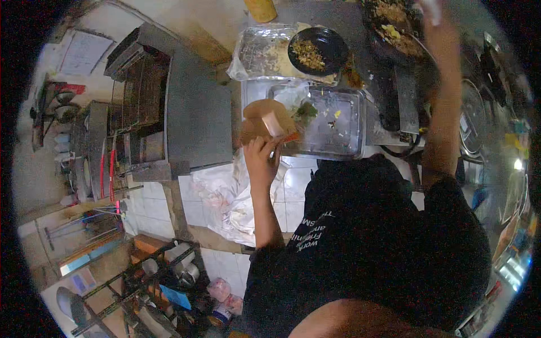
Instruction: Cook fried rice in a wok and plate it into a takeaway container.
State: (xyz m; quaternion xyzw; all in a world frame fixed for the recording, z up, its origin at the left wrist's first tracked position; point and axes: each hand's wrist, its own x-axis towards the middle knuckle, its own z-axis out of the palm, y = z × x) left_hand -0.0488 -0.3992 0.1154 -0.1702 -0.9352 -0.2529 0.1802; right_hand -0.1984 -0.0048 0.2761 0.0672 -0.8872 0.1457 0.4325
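My left hand (pixel 261 148) is at the near edge of a brown rounded item (pixel 258 118), perhaps a board, with its fingers bent; whether it grips the edge cannot be told. A pale oblong piece (pixel 273 124) lies on the brown item. My right arm reaches far forward; my right hand (pixel 431 12) is blurred at the top edge, beside a dark pan (pixel 416 53) holding brown and yellow food. Beside the brown item, a metal tray (pixel 359 126) holds green leaves (pixel 306 110) and small scraps. A black bowl (pixel 334 42) of chopped food stands on a plastic-covered tray (pixel 258 55).
A yellow container (pixel 260 10) stands at the back. To the left are a grey panel (pixel 198 122) and a wire-fronted metal appliance (pixel 139 93). White sheeting (pixel 236 207) lies below the worktop. A rack (pixel 114 291) with containers is at lower left.
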